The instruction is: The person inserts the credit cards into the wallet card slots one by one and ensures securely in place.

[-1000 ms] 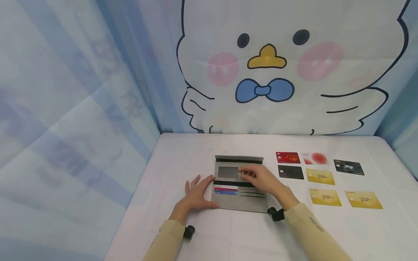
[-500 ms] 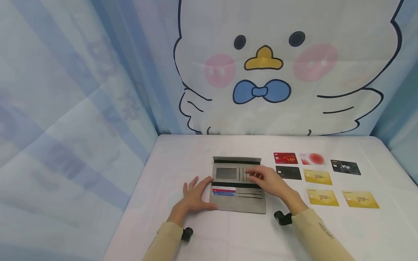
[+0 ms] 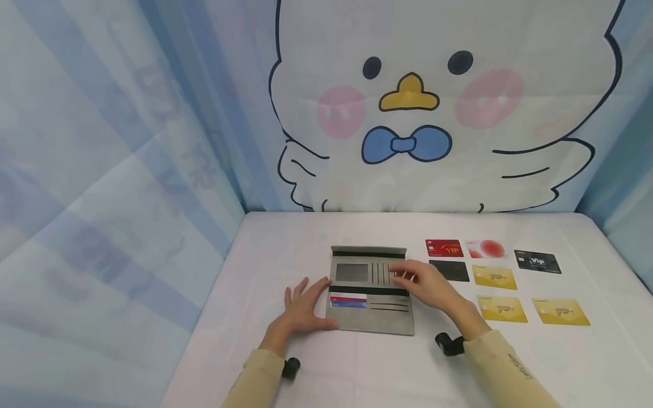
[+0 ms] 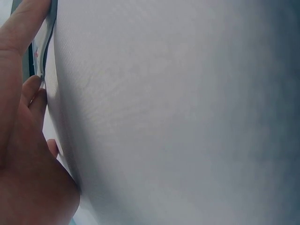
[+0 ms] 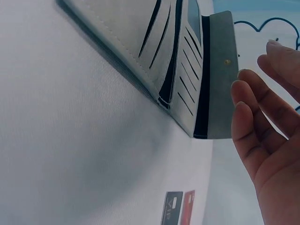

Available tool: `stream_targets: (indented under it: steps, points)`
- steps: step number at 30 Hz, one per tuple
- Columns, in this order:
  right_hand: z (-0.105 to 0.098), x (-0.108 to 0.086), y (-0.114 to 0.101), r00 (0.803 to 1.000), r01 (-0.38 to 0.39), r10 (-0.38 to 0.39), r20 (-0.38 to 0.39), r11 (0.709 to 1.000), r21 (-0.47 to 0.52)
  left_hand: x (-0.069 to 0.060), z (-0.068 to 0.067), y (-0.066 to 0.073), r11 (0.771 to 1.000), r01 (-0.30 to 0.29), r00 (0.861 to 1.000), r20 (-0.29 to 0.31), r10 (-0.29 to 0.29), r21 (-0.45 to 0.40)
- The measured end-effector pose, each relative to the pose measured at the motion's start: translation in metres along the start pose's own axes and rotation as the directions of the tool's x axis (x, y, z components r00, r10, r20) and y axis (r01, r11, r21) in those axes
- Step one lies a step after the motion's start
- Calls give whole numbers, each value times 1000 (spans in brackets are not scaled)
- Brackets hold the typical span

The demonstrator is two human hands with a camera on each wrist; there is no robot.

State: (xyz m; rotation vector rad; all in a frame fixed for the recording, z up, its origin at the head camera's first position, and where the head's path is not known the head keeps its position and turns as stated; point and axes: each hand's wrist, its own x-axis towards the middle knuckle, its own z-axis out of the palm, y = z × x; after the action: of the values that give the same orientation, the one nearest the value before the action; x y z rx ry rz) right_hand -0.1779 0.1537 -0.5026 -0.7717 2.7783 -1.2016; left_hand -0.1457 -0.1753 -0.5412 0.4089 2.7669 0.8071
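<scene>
A grey wallet [image 3: 369, 323] lies unfolded on the table in the head view, its flap at the far side. A red, white and blue card [image 3: 348, 301] sits in its near left pocket, and the far half has a clear window [image 3: 352, 272] beside several slots. My left hand [image 3: 301, 313] spreads its fingers along the wallet's left edge, thumb at the near corner. Above the slots hovers my right hand [image 3: 427, 286], fingers loosely bent and holding nothing. The right wrist view shows this hand [image 5: 276, 126] beside the wallet's flap [image 5: 222, 75].
Several cards lie right of the wallet: a red VIP card [image 3: 444, 247], a pink-and-white card [image 3: 486, 249], a dark card [image 3: 450, 271], a black Vip card [image 3: 538, 261] and gold cards [image 3: 502, 309]. The white table [image 3: 377, 368] ends against a cartoon-printed curtain [image 3: 408, 181].
My right hand has moved right across the slots, away from the clear window. The left hand stays at the wallet's edge. The head view has shifted slightly.
</scene>
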Motion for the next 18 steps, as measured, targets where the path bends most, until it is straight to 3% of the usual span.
stream_targets:
  steps: [18]
  points:
    - [-15, -19, 2, 997, -69, 67, -31, 997, -47, 0, 2, -2, 1000, -1, 1000, -3, 1, -7]
